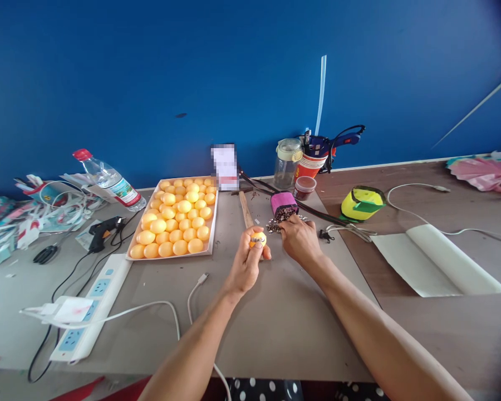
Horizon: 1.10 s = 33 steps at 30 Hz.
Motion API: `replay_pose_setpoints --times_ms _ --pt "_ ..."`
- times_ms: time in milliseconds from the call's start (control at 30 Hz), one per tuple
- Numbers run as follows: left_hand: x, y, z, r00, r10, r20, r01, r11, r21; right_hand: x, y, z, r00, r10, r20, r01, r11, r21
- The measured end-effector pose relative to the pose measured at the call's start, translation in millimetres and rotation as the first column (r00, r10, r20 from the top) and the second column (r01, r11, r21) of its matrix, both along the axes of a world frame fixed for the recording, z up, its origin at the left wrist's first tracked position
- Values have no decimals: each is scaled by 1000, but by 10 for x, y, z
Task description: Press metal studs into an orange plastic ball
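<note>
An orange-yellow ping-pong ball [259,238] sits in the closed fingers of my left hand [244,264], with a small dark and shiny patch on its upper side. My right hand [300,240] dips its bent fingers into a heap of small shiny metal pieces [272,226]; the fingertips are hidden there. The heap spills from the mouth of a magenta pouch [280,199] lying just beyond. Behind my left hand lies a hammer with a wooden handle [245,208]. To the left, a shallow white box [212,238] holds many similar orange balls [171,225].
Left of the box are a water bottle [112,182], a glue gun [102,232] and a power strip [87,328] with trailing cables. By the blue wall stand a clear jar [288,167] and orange cups [308,166]. A yellow pouch [361,204] and a paper sheet [417,262] lie right.
</note>
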<state>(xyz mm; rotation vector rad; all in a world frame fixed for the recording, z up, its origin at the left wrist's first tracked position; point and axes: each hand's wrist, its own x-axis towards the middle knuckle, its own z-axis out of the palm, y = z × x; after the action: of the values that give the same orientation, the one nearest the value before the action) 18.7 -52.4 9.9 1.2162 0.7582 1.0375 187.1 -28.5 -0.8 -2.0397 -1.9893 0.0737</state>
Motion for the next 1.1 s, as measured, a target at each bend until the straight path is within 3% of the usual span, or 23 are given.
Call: replay_pose_setpoints --times_ms 400,600,800,933,1100 --pt "-12 -17 21 989 53 -138 -28 983 183 7 12 -25 1000 7 -13 -7 1000 9" --pt "-11 -8 6 991 50 -120 -24 978 205 4 14 -9 1000 0 8 0 1000 4" --pt "2 18 19 999 53 1 -53 996 76 -2 22 -4 1000 3 15 -3 1000 21" --pt "3 18 92 986 -19 168 36 994 -104 1 13 2 1000 -4 -22 6 995 96" --pt "-12 19 146 953 -58 297 110 981 -160 -2 -6 58 995 -16 -103 33 985 171"
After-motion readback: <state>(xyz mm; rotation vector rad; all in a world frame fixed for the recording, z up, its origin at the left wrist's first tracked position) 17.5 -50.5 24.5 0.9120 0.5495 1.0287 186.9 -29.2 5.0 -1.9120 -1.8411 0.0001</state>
